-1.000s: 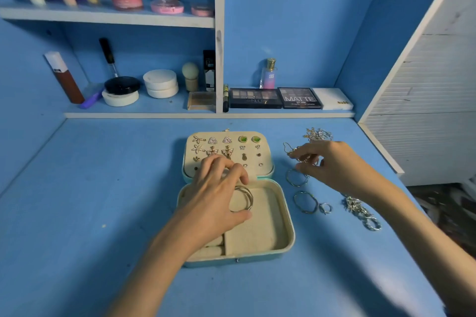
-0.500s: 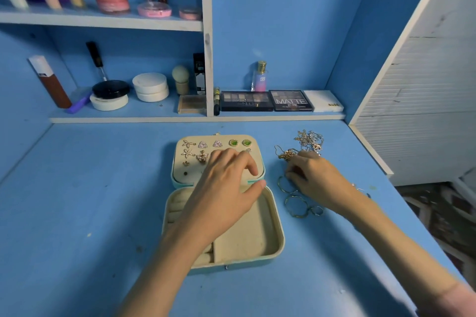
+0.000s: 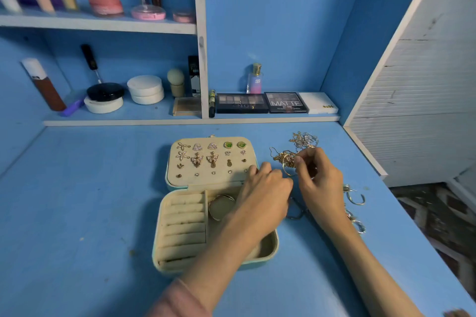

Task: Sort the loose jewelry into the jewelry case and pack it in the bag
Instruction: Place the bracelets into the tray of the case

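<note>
The mint jewelry case (image 3: 164, 237) lies open on the blue table. Its lid panel (image 3: 206, 180) carries several pairs of earrings, and gold bangles (image 3: 221, 206) lie in the base compartment beside the ring rolls. My left hand (image 3: 262, 193) hovers over the case's right edge with loosely curled fingers and holds nothing I can see. My right hand (image 3: 319, 183) pinches a tangle of gold chain (image 3: 282, 157) just right of the lid. A silver chain pile (image 3: 305, 139) lies behind it. Silver hoops (image 3: 356, 198) lie right of my right wrist.
Low shelves at the back hold eyeshadow palettes (image 3: 242, 103), a perfume bottle (image 3: 255, 80), powder jars (image 3: 145, 90) and tubes. A white slatted panel (image 3: 425, 85) closes off the right side. The table edge (image 3: 401, 203) falls away at the right.
My left hand has left the bangles in the case compartment and moved right to the case's edge. My right hand has shifted up to the gold chain tangle and pinched it.
</note>
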A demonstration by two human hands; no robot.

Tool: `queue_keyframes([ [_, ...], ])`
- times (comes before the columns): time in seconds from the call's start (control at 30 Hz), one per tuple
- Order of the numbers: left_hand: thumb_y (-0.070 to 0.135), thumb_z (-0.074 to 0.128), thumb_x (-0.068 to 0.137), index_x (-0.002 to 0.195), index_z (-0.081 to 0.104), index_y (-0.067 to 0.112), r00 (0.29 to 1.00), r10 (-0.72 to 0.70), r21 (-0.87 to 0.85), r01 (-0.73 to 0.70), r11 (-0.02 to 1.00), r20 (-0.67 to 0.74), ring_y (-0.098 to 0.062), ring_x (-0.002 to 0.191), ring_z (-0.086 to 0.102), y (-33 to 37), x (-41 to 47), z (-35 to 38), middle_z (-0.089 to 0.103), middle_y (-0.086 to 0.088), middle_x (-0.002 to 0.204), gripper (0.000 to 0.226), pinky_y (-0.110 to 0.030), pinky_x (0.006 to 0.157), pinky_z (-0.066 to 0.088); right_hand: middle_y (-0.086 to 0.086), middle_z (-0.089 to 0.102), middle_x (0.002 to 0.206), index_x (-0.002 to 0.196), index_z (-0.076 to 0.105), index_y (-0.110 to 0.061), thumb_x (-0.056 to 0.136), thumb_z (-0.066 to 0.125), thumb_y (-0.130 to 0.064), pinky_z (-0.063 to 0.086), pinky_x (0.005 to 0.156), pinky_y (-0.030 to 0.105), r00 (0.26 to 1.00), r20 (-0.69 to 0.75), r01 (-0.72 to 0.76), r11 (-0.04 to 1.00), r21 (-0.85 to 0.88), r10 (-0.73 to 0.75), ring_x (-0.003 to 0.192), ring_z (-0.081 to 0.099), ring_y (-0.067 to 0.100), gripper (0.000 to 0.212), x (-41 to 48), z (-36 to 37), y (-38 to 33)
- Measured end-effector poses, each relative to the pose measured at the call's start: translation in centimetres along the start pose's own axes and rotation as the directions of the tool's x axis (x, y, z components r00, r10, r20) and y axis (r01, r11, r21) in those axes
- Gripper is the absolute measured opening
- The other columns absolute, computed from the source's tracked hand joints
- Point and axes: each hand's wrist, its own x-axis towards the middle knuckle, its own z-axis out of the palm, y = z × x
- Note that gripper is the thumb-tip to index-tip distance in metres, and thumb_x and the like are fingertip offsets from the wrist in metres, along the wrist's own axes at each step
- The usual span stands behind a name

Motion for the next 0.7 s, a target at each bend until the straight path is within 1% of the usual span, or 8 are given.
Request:
queue_keyframes([
  [0.13,0.017,0.047,0.096,0.112,0.06,0.014,0.999,0.01,0.065,-0.013,0.998,0.032,-0.025,0.116,0.041,0.2,0.3,0.1,0.058,-0.005,0.117,0.021,-0.037,0.092,0.029,-0.013,0.057,0.066,0.081,0.055,-0.015,0.087,0.061,-0.003,0.036,0.056,0.008,0.999,-0.035,0.014,0.999,0.029,-0.013,0.059,0.052,0.001,0.015,-0.3,0.1,0.1],
  [0.3,0.02,0.046,0.098,0.115,0.051,0.011,0.999,0.032,0.078,-0.034,0.996,0.033,-0.025,0.116,0.041,0.2,0.2,-0.1,0.057,-0.006,0.119,0.02,-0.037,0.093,0.028,-0.009,0.057,0.064,0.076,0.056,-0.02,0.087,0.061,-0.005,0.037,0.056,0.01,0.995,-0.075,-0.061,0.992,0.107,0.069,0.057,0.05,0.003,0.02,-0.2,-0.1,0.1],
  [0.37,0.022,0.044,0.1,0.114,0.049,0.012,1.0,-0.003,-0.034,0.002,0.999,-0.018,-0.024,0.114,0.042,-0.3,-0.1,-0.5,0.059,-0.004,0.117,0.017,-0.036,0.093,0.03,-0.005,0.057,0.063,0.074,0.056,-0.025,0.088,0.06,-0.008,0.04,0.058,0.016,0.99,-0.09,-0.094,0.982,0.163,0.11,0.058,0.051,0.008,0.023,-0.1,-0.3,0.2],
  [0.43,0.018,0.043,0.102,0.109,0.052,0.012,0.994,-0.055,-0.22,0.034,0.975,-0.091,-0.023,0.108,0.044,-1.1,-0.9,-1.5,0.062,-0.003,0.113,0.013,-0.032,0.092,0.034,-0.001,0.057,0.063,0.075,0.057,-0.023,0.089,0.059,-0.009,0.042,0.058,0.022,0.988,-0.09,-0.108,0.973,0.202,0.128,0.058,0.05,0.015,0.02,0.0,-0.6,0.3],
  [0.5,0.017,0.043,0.102,0.104,0.053,0.011,0.987,-0.106,-0.351,0.057,0.935,-0.124,-0.021,0.104,0.044,-2.2,-2.4,-3.1,0.062,0.0,0.105,0.012,-0.022,0.087,0.03,0.002,0.056,0.062,0.075,0.057,-0.02,0.089,0.059,-0.008,0.04,0.057,0.022,0.988,-0.083,-0.106,0.969,0.222,0.128,0.056,0.047,0.015,0.018,-0.1,-0.7,0.2],
  [0.6,0.021,0.043,0.102,0.101,0.052,0.018,0.99,-0.138,-0.376,0.122,0.918,-0.015,-0.012,0.102,0.041,-4.2,-5.3,-4.6,0.048,0.014,0.086,0.009,-0.017,0.076,0.026,0.001,0.055,0.061,0.075,0.056,-0.02,0.089,0.06,-0.007,0.038,0.056,0.016,0.993,-0.051,-0.094,0.968,0.232,0.109,0.054,0.044,0.011,0.018,-0.4,-0.5,-0.3],
  [0.63,0.023,0.043,0.101,0.1,0.052,0.019,0.99,-0.14,-0.362,0.143,0.921,0.034,-0.011,0.102,0.04,-4.9,-6.2,-4.6,0.043,0.018,0.082,0.009,-0.018,0.079,0.03,0.0,0.054,0.061,0.075,0.056,-0.018,0.088,0.06,-0.007,0.038,0.056,0.015,0.995,-0.03,-0.088,0.971,0.223,0.097,0.054,0.044,0.009,0.017,-0.5,-0.4,-0.5],
  [0.7,0.025,0.044,0.101,0.1,0.053,0.022,0.984,-0.142,-0.306,0.169,0.937,0.108,-0.008,0.102,0.04,-5.8,-7.5,-4.3,0.047,0.018,0.083,0.01,-0.027,0.089,0.039,-0.001,0.053,0.06,0.077,0.057,-0.014,0.088,0.061,-0.006,0.036,0.055,0.014,0.998,0.024,-0.066,0.98,0.187,0.063,0.054,0.043,0.007,0.014,-0.8,-0.2,-0.8],
])
